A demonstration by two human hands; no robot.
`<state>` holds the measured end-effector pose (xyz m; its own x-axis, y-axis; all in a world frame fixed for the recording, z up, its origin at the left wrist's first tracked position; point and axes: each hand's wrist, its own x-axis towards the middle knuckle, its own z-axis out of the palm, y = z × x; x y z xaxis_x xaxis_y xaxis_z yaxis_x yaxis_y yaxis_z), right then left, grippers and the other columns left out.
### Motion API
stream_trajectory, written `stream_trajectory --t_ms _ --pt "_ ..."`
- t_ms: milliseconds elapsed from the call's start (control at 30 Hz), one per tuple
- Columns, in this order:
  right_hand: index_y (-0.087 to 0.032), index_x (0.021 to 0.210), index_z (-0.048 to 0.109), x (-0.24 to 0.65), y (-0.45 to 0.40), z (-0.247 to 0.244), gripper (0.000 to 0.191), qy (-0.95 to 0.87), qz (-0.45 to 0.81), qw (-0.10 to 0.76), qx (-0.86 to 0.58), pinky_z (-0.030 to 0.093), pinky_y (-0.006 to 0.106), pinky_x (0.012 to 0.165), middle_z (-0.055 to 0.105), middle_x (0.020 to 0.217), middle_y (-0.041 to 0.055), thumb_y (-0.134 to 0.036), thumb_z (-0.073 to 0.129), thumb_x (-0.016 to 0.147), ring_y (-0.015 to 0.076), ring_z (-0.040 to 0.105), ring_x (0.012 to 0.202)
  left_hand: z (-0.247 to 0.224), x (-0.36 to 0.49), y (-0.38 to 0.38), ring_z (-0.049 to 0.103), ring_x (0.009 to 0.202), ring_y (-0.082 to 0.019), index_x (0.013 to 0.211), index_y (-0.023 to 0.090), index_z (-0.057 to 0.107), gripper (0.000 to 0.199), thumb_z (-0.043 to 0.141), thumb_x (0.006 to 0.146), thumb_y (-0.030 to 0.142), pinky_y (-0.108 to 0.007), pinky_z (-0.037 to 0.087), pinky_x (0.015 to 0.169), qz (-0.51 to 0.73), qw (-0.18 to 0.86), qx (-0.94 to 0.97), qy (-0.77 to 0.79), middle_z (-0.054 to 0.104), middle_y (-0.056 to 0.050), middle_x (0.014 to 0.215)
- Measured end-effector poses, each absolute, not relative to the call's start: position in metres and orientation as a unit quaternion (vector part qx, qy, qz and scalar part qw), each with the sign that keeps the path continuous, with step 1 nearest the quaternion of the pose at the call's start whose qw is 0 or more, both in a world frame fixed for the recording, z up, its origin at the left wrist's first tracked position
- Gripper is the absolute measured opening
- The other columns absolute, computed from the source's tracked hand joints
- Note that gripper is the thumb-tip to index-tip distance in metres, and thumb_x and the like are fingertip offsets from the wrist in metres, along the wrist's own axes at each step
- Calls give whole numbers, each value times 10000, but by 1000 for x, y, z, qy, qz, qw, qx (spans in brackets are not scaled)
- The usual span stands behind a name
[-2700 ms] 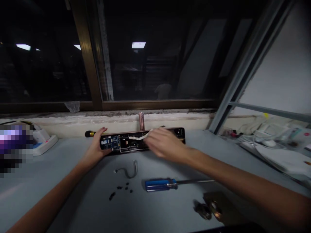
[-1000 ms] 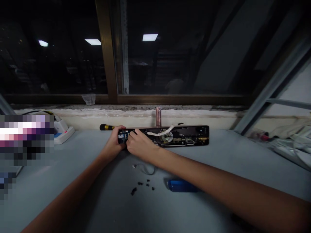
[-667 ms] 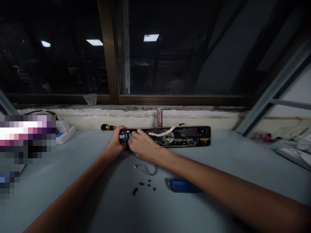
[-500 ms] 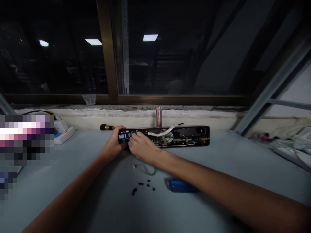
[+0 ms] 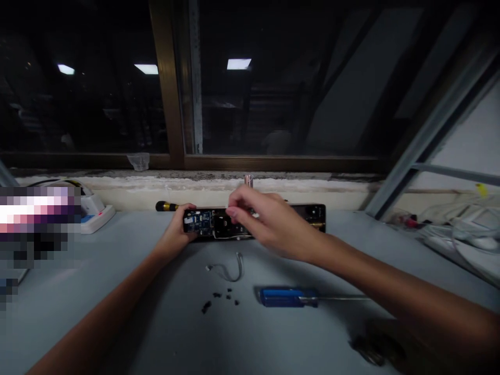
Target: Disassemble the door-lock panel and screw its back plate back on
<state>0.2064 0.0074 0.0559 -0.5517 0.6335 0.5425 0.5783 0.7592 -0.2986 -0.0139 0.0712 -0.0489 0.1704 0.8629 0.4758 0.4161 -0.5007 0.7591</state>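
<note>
Black case (image 5: 224, 228) open, one hand bracing, one hand pinching above

Nearest, on the table (image 5: 253, 346), a blurred dark clump (image 5: 369, 350) sits well to the near right of the case. Closer in, the blue-handled screwdriver (image 5: 281, 298) lies flat on the near side of the case, shaft pointing right. To its left, also in front of the case, are small black bits (image 5: 217, 295), loose, and between them and the case a thin grey cable (image 5: 236, 272) curls.

At the case's left end, the left hand (image 5: 174, 234) has its fingers wrapped at the far edge and its thumb at the near one, grasping it beside the blue board (image 5: 202, 221). The right hand (image 5: 273, 221) is above the case's middle, thumb and forefinger drawn close together; whether anything is between them, or whether they touch the parts below, I cannot tell.

For fine work here, I'd judge, keep that left grip firm but off the board, work with the fingertips alone, lift or press straight, and avoid tugging the pale wire (image 5: 234, 237) along the case's near edge. Keep the bits clear of the forearm.

Just beyond the case's left end lies a black-and-yellow handle (image 5: 166, 207); behind its middle, a coppery tube (image 5: 249, 180) stands.
</note>
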Motion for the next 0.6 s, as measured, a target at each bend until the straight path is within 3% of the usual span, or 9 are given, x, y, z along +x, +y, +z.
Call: stream_trajectory --t_ms 100,233,333,467,600 --pt "-197 800 509 226 -12 66 116 -882 116 296 -348 344 202 539 564 643 -45 -243 442 884 81 504 581 -47 -13 70 475 1056 -231 1105 202 390 579 561 562 93 -369 388 913 471 241 723 445 472 -64 1129" --pt "-198 799 563 229 -20 48 129 -931 88 114 -336 346 215 533 575 658 -28 -238 466 873 93 522 587 -46 -13 70 464 1080 -235 1097 209 394 571 579 568 99 -370 373 937 473 240 720 448 469 -59 1130" --pt "-190 813 586 215 -21 25 152 -954 54 29 -293 384 235 596 619 727 3 -234 454 877 123 573 686 -47 -14 70 454 1103 -237 1104 211 391 579 583 570 95 -375 356 956 475 236 720 447 465 -62 1146" --pt "-185 823 610 198 -26 15 135 -975 46 -12 -219 413 238 679 645 805 3 -242 493 860 131 594 789 -48 -15 71 464 1093 -235 1110 210 394 572 589 582 111 -370 360 951 475 231 721 448 478 -61 1140" --pt "-184 819 623 203 -17 31 165 -969 39 12 -245 413 224 700 646 812 1 -209 468 867 112 587 778 -47 -14 70 482 1068 -224 1104 197 400 511 589 630 167 -358 354 956 476 233 720 449 490 -69 1132"
